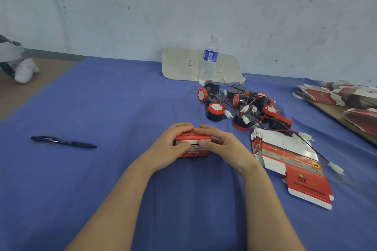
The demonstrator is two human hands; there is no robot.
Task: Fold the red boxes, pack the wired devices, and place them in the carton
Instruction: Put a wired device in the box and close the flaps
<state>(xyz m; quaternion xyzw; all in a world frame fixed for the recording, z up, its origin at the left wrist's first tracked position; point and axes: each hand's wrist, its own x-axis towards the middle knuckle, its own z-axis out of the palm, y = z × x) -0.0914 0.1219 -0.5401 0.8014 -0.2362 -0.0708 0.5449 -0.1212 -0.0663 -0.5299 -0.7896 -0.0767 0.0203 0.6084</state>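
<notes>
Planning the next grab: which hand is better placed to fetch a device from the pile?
Right, probably. The right hand is nearer the devices, piled on its side; the left hand would cross the box.

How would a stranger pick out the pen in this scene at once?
Start with the big blue cloth spread under everything. Look to the left of the left hand, which grips a red box: the pen lies there, far from the clutter on the right. It is the only slim, dark, stick-shaped thing in sight.
</notes>
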